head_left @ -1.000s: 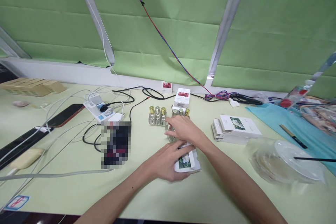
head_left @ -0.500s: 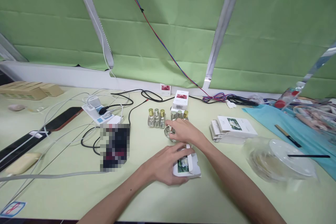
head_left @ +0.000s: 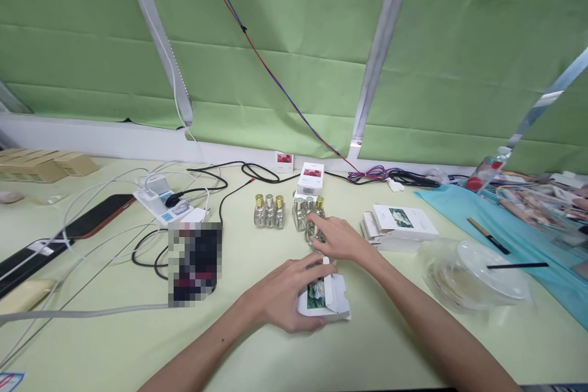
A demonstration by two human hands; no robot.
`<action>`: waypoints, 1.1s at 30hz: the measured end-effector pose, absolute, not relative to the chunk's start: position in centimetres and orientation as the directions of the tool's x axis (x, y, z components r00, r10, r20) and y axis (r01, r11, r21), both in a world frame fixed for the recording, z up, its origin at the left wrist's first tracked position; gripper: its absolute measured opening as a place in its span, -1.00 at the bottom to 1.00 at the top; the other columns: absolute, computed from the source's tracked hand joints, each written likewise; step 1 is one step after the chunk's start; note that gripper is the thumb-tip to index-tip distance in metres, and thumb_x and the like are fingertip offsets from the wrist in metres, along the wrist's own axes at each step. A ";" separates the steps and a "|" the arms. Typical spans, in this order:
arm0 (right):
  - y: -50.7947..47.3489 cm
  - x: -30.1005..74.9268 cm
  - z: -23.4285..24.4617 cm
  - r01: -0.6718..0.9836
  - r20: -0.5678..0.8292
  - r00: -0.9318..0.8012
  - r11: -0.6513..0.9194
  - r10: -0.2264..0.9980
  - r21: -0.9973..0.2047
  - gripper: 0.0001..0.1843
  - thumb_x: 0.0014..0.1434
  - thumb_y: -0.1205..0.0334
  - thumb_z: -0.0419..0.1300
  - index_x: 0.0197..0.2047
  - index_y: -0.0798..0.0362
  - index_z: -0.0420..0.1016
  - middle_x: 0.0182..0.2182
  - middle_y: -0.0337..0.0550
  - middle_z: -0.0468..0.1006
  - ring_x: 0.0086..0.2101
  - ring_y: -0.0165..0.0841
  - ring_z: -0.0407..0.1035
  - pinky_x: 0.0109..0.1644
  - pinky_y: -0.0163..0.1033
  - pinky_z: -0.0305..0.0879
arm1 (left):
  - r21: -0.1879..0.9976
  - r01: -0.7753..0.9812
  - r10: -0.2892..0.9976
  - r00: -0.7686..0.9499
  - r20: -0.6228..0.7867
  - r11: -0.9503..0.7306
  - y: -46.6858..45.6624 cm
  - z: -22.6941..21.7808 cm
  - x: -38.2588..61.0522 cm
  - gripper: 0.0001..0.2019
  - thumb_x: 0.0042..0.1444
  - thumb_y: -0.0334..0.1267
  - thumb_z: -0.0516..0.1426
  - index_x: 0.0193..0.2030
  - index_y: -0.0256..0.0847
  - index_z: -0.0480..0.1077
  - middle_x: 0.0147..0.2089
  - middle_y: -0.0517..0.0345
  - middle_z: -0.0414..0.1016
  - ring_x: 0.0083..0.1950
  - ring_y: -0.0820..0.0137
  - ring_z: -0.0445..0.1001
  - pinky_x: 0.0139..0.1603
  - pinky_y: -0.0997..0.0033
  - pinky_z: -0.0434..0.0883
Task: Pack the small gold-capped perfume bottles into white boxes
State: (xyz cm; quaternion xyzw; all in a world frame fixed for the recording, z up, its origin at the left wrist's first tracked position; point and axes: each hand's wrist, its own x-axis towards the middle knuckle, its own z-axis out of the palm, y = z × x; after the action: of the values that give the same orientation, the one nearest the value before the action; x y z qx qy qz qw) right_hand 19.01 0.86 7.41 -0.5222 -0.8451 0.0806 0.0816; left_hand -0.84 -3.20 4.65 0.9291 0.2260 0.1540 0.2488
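A white carton with a white flower picture [head_left: 316,295] lies on the table with its end flaps toward the right. My left hand [head_left: 287,295] is closed around it, thumb along the near side and fingers over the far side. Just beyond, my right hand [head_left: 340,239] pinches a small clear glass bottle [head_left: 310,235], partly hidden by the fingers. Close behind it stand several small bottles [head_left: 300,213] with silver and gold caps. Three similar bottles [head_left: 269,213] form a row to their left.
White cartons [head_left: 404,223] are stacked at right, near a clear round tub [head_left: 489,275] and a knife [head_left: 487,236] on blue cloth. A red-flower box [head_left: 310,179] stands behind the bottles. Cables, a power strip [head_left: 160,202] and a phone [head_left: 103,215] occupy the left.
My right hand has shifted right with the bottle, uncovering more of the bottles behind it. My left hand keeps its grip on the carton. The whole view has tilted slightly.
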 end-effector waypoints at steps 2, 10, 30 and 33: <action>0.5 19.8 7.2 0.863 0.059 -0.435 0.435 0.898 -0.257 -0.59 0.26 0.26 0.08 0.18 0.00 0.28 -0.40 -0.22 0.53 -0.35 -0.24 0.39 -0.32 -0.27 0.00 | 0.576 0.332 0.517 0.835 0.190 -0.747 -3.0 5.0 -1.2 -0.25 -0.10 -0.11 0.36 0.28 -0.03 0.26 0.22 -0.01 0.38 0.11 0.12 0.48 0.09 0.22 0.45; 0.0 20.9 6.4 0.871 0.050 -0.380 0.375 0.924 -0.318 -0.41 0.28 0.23 0.09 0.35 -0.01 0.12 -0.35 -0.18 0.52 -0.33 -0.22 0.39 -0.29 -0.28 0.03 | 0.728 0.316 0.630 0.750 0.202 -0.609 -1.4 6.4 -2.6 -0.33 -0.09 -0.16 0.37 0.21 -0.07 0.34 0.14 0.05 0.44 0.11 0.20 0.46 0.14 0.25 0.43; -1.4 21.3 0.5 0.784 0.395 -0.147 0.350 0.907 -0.512 -0.47 0.32 0.15 0.01 0.31 0.10 0.10 -0.39 -0.17 0.55 -0.51 -0.27 0.41 -0.41 -0.28 0.21 | 0.646 0.327 0.690 0.565 0.452 -0.690 0.0 3.9 -2.7 -0.43 0.08 -0.20 0.33 0.16 -0.06 0.17 0.35 -0.11 0.24 0.35 0.12 0.31 0.28 0.13 0.35; -1.4 21.5 0.4 0.780 0.395 -0.137 0.345 0.908 -0.522 -0.48 0.33 0.15 0.01 0.31 0.10 0.11 -0.42 -0.20 0.52 -0.54 -0.30 0.37 -0.43 -0.30 0.16 | 0.627 0.320 0.674 0.565 0.475 -0.710 0.0 3.3 -2.6 -0.41 0.07 -0.20 0.34 0.17 -0.05 0.17 0.36 -0.14 0.22 0.36 0.10 0.30 0.26 0.12 0.38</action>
State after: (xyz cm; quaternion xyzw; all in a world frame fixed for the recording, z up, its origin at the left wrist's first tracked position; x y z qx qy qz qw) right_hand 21.52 -1.36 0.43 -0.5644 -0.7480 0.0953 0.3359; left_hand -2.64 -0.03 3.31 0.8503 0.2923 0.3635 0.2439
